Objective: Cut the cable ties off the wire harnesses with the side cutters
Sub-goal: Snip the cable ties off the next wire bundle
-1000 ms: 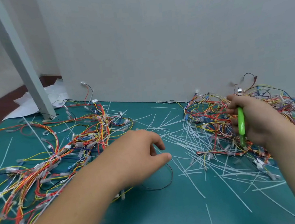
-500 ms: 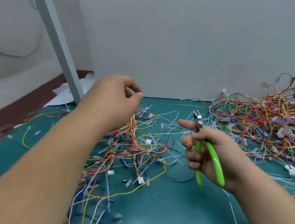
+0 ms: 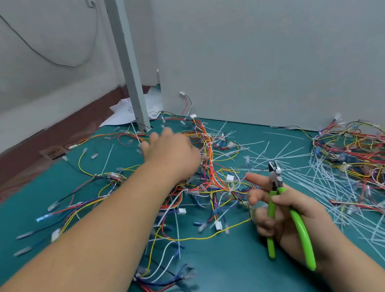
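A tangle of wire harnesses (image 3: 217, 181) with red, yellow and blue wires lies on the green mat in the middle. My left hand (image 3: 170, 153) reaches far forward over its back part, fingers stretched out and blurred, holding nothing that I can see. My right hand (image 3: 288, 214) grips the green-handled side cutters (image 3: 299, 227) near the front, jaws (image 3: 275, 172) pointing up and away, handles slightly apart. A second heap of harnesses (image 3: 368, 161) lies at the right. Cut white cable ties (image 3: 320, 179) are strewn between the heaps.
A grey post (image 3: 129, 64) stands at the back of the mat, just beyond my left hand. A grey panel (image 3: 272, 52) walls off the far side. White paper (image 3: 121, 115) lies behind the post. The mat's left edge (image 3: 23, 186) drops to a brown floor.
My left hand came down from its raised position and stretched forward onto the middle harness tangle. My right hand keeps the cutters upright in about the same place. The view swung left.
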The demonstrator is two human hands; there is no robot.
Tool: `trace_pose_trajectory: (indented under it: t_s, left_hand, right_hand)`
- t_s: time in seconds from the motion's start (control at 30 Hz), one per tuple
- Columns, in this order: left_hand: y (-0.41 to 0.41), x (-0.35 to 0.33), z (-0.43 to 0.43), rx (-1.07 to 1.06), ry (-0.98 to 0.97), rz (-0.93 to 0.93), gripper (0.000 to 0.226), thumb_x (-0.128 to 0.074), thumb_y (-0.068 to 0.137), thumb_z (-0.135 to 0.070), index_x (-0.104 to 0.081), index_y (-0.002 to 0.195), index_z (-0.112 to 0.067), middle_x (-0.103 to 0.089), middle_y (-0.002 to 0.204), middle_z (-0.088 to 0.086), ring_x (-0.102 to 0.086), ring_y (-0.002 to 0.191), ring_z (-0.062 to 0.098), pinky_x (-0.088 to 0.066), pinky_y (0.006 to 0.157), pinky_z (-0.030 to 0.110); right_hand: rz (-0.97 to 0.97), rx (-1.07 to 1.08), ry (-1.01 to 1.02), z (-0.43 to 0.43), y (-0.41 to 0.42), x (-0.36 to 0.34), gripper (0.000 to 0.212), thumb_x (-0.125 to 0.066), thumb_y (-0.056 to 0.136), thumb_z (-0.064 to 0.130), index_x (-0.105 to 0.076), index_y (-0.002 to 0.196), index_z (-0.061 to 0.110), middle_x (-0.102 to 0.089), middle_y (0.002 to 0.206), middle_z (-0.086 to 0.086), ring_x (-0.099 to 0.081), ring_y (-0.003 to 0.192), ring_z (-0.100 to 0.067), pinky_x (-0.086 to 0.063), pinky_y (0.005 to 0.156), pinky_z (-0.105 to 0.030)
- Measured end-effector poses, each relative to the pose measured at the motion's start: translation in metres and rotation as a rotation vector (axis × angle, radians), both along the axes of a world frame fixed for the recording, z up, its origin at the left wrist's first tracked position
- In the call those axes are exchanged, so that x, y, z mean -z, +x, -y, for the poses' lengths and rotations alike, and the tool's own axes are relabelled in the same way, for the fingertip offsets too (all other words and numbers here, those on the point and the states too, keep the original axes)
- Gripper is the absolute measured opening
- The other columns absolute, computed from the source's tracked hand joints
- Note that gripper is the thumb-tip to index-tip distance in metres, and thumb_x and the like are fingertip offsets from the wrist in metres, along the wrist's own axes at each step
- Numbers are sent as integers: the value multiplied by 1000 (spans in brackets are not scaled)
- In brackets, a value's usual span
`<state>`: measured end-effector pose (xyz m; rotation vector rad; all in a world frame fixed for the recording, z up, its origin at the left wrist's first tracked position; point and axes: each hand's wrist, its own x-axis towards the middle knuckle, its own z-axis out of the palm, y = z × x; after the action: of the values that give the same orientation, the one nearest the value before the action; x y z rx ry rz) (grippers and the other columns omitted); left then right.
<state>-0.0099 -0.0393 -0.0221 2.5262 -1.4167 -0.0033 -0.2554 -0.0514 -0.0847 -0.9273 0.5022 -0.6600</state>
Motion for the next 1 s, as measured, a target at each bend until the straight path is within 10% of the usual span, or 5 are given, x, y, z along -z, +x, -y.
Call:
trace_pose_trajectory:
  t_s: [0.17, 0.3, 0.5, 0.73, 1.0]
  left_hand:
    - [-23, -13, 9, 74, -147, -346, 73, -38, 88, -75, -54, 61, -9, -58, 63, 7, -59, 68, 28, -41, 61, 32]
    - [-23, -6, 17, 106, -40, -139, 42, -68, 81, -52, -57, 68, -13, -56, 63, 3, -55, 63, 22, -30, 50, 29]
    - [1, -7, 19, 16, -56, -274, 24, -54, 91, -24, -53, 70, -11, -55, 68, 11, -53, 67, 32, -37, 58, 31]
    - [-20, -77, 26, 198, -1064, -561, 10, -47, 101, -24, -51, 92, -24, -71, 81, 11, -71, 59, 17, -51, 48, 25]
    - [-69, -75, 40, 385, -713, -790, 25, -50, 102, -32, -55, 95, -8, -53, 63, 6, -54, 48, 20, -48, 52, 33]
  right_hand:
    - [-37, 19, -46, -3, 1, 2, 66, -59, 66, 16, -66, 131, 8, -64, 104, -13, -39, 57, -20, -25, 54, -33]
    - [-25, 19, -35, -3, -1, 2, 63, -57, 69, 15, -66, 131, 8, -63, 105, -13, -39, 59, -20, -25, 54, -33]
    - [37, 12, 60, -1, -4, -2, 69, -73, 65, 24, -66, 130, 1, -58, 92, -11, -44, 65, -20, -32, 53, -30]
    - [96, 103, 104, 5, -6, -6, 54, -55, 78, 26, -66, 126, 2, -58, 89, -10, -46, 64, -20, -35, 54, -30]
    - [162, 188, 84, 13, -18, -16, 51, -51, 84, 29, -64, 126, 3, -49, 81, -7, -45, 64, -20, -38, 57, -33]
